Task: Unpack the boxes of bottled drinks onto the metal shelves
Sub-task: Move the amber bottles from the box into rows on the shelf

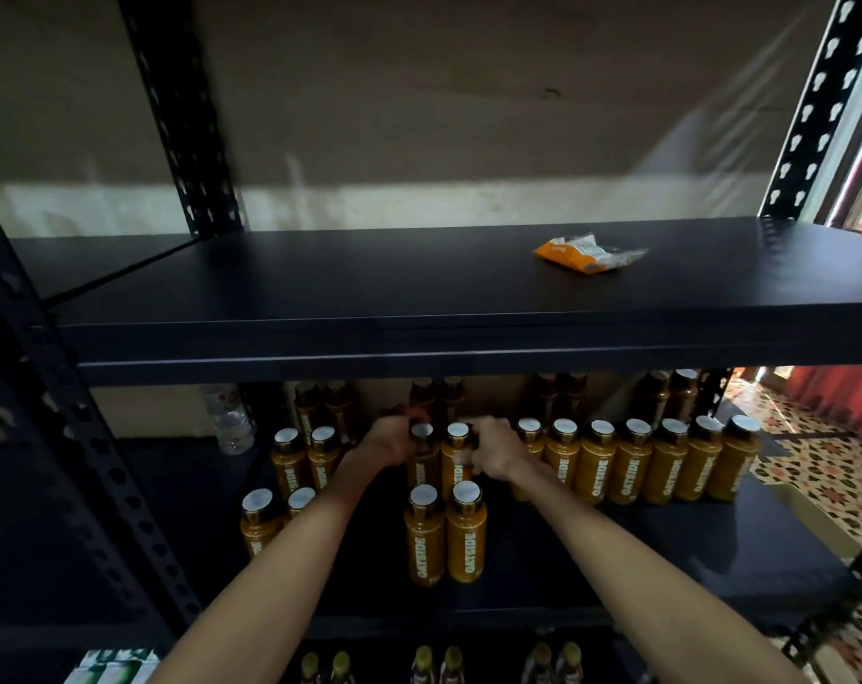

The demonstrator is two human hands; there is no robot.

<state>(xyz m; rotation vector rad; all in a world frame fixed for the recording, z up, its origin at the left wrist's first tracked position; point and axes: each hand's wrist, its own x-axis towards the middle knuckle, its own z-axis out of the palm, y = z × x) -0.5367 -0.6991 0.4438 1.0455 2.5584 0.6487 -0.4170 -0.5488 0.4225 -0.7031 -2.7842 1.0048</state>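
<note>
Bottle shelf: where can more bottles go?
Bare room lies on the middle shelf right of the front pair, before the right row, and left, in front of the water bottle. The upper shelf holds only an orange packet. Crowded: centre back, where the left hand and right hand grip bottles.

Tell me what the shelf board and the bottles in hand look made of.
The shelf board: matte black, likely painted metal, smooth with a folded front lip. The bottles: probably plastic, amber-brown bodies, printed lettering, glossy dark caps with pale tops; glass cannot be ruled out.
</note>
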